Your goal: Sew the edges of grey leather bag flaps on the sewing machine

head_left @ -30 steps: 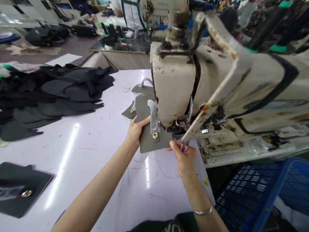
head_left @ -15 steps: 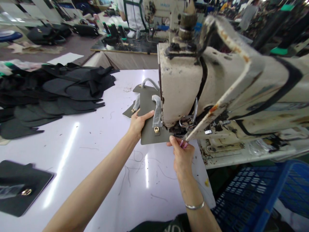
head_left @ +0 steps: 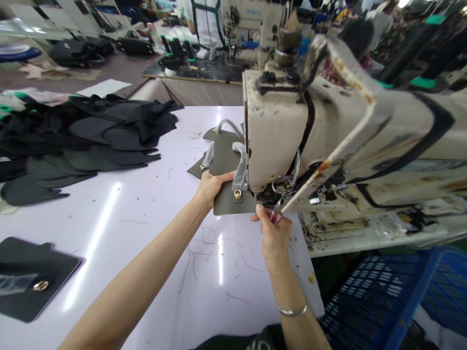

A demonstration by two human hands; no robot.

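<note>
A grey-green bag panel (head_left: 226, 206) lies under the head of the sewing machine (head_left: 279, 131). It carries a plastic-wrapped handle (head_left: 239, 172) with a gold buckle (head_left: 238, 194). My left hand (head_left: 211, 188) grips the panel's left edge, thumb stretched over its top; the other fingers are partly hidden. Small pink-handled scissors (head_left: 278, 218) are tucked in my closed right hand (head_left: 274, 231), blades pointing up. That hand's thumb and forefinger are at the panel's near right corner, close to the needle area, which is mostly hidden. More handled panels (head_left: 199, 167) lie behind.
Black cut pieces (head_left: 109, 126) are heaped at the left of the white table (head_left: 153, 272). Another handled panel (head_left: 32, 277) lies front left. A rusty metal bar (head_left: 328, 163) crosses before the machine. A blue basket (head_left: 379, 301) stands at lower right. A person (head_left: 206, 24) is beyond.
The panel has shifted very slightly away from me, with both hands still on it. The scissor blades show more clearly now. The whole view has tilted slightly.
</note>
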